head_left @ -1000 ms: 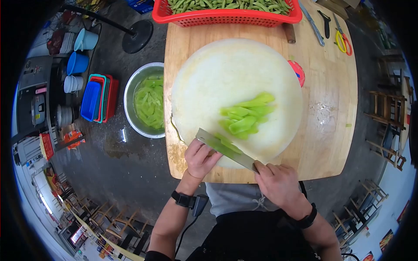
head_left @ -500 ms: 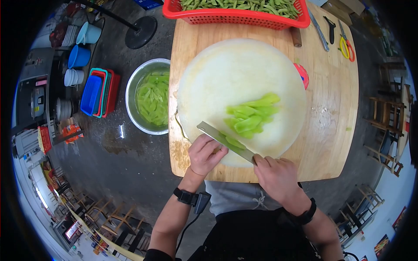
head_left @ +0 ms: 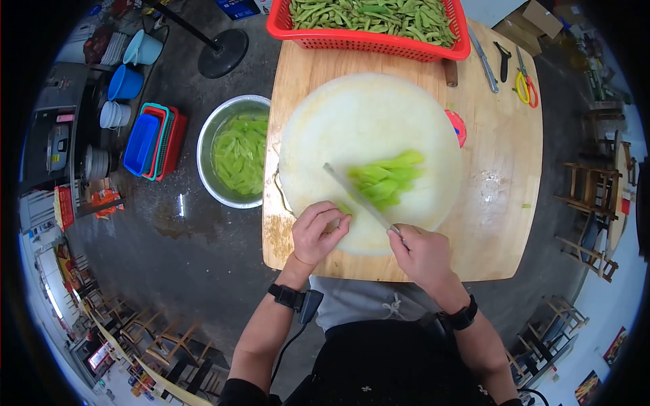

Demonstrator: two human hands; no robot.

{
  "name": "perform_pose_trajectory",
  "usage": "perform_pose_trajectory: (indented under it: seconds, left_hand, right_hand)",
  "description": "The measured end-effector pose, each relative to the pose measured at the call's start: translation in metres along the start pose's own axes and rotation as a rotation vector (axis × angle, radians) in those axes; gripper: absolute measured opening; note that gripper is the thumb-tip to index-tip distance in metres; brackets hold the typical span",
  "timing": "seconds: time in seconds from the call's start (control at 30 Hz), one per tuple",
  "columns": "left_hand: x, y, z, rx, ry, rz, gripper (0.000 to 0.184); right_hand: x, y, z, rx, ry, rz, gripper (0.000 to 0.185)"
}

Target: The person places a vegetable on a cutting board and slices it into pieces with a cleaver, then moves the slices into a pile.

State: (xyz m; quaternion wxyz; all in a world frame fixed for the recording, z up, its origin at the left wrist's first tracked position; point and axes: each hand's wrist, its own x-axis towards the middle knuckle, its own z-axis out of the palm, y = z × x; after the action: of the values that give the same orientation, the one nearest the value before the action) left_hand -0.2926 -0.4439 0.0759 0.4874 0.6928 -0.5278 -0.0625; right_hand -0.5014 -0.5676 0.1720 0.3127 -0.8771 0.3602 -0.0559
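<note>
My right hand (head_left: 425,256) grips the handle of a kitchen knife (head_left: 359,196), its blade slanting up and left across the round white cutting board (head_left: 338,122). Seen nearly edge-on, the blade stands beside a pile of sliced light-green vegetable (head_left: 387,177). My left hand (head_left: 318,233) is closed at the board's near-left edge, fingertips curled in against a small green vegetable piece (head_left: 344,208) that they partly hide. A gap separates the left fingers from the blade.
A red basket of green pods (head_left: 369,47) stands at the table's far side. Near it lie a long knife (head_left: 483,61), a black peeler (head_left: 503,62) and scissors (head_left: 523,88). A metal basin (head_left: 210,172) left of the table holds green slices in water. Stacked plastic baskets (head_left: 152,145) stand farther left.
The knife has moved away from my left fingers, up and right to the sliced pile, and turned more edge-on. My left hand stays near the same spot. The whole view has shifted slightly.
</note>
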Motion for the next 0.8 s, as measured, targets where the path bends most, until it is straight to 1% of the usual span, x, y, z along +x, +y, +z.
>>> perform_pose_trajectory:
  seconds: [0.03, 0.17, 0.23, 0.27, 0.33, 0.43, 0.57, 0.73, 0.8]
  left_hand:
    - [0.000, -0.001, 0.000, -0.009, 0.001, -0.003, 0.024]
    - [0.000, 0.000, 0.000, -0.015, -0.001, -0.011, 0.024]
    - [-0.001, 0.002, -0.004, -0.015, -0.041, -0.039, 0.026]
    - [-0.001, 0.001, -0.003, -0.017, -0.044, -0.041, 0.026]
    - [0.000, -0.001, -0.003, 0.018, 0.002, 0.002, 0.024]
    - [-0.001, -0.002, -0.004, 0.031, -0.018, 0.003, 0.024]
    - [0.000, -0.003, -0.003, 0.021, -0.013, 0.014, 0.024]
    - [-0.006, -0.009, -0.007, 0.037, -0.076, -0.028, 0.024]
    - [-0.006, -0.007, -0.006, 0.035, -0.065, -0.024, 0.024]
  right_hand:
    - [-0.003, 0.000, -0.003, 0.024, 0.002, 0.058, 0.018]
    - [-0.009, -0.008, -0.013, 0.048, -0.045, 0.130, 0.015]
    - [-0.012, -0.013, -0.010, -0.016, 0.007, -0.036, 0.015]
    - [-0.012, -0.015, -0.010, -0.016, 0.006, -0.033, 0.015]
    - [-0.011, -0.017, -0.012, -0.077, 0.012, -0.115, 0.013]
    - [-0.012, -0.016, -0.012, -0.104, 0.000, -0.150, 0.012]
    - [-0.011, -0.014, -0.012, -0.107, -0.012, -0.146, 0.012]
    - [-0.013, -0.015, -0.014, -0.110, -0.022, -0.184, 0.015]
    - [-0.013, -0.015, -0.014, -0.121, -0.036, -0.172, 0.016]
